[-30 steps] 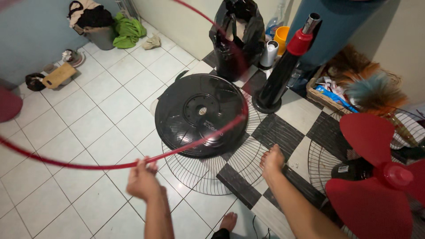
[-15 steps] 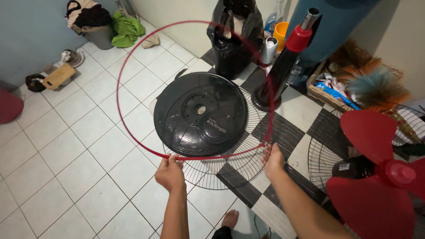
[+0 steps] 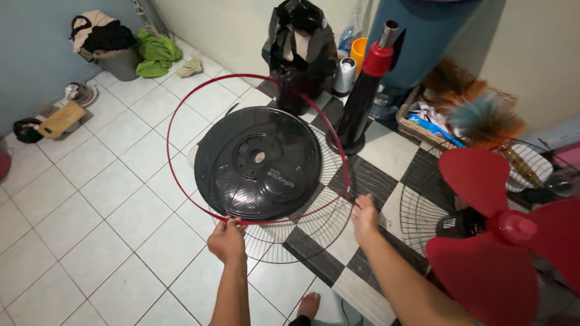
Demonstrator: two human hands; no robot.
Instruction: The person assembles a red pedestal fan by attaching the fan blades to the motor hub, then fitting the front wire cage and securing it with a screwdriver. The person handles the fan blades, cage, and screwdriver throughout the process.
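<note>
**Red hoop held over fan parts**

Both hands, left [image 3: 226,241] and right [image 3: 365,214], pinch a thin red ring [image 3: 181,102] above a glossy round black base [image 3: 258,163] lying on a wire grille [image 3: 314,226]. A black pole [image 3: 360,99] stands just behind; red blades [image 3: 483,241] sit at the right.

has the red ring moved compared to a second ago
Yes. The red ring, held by both hands, left and right, has swung from far left to encircle the black base.

A thin red ring [image 3: 175,115] hangs level around the round black fan base [image 3: 258,163].
</note>
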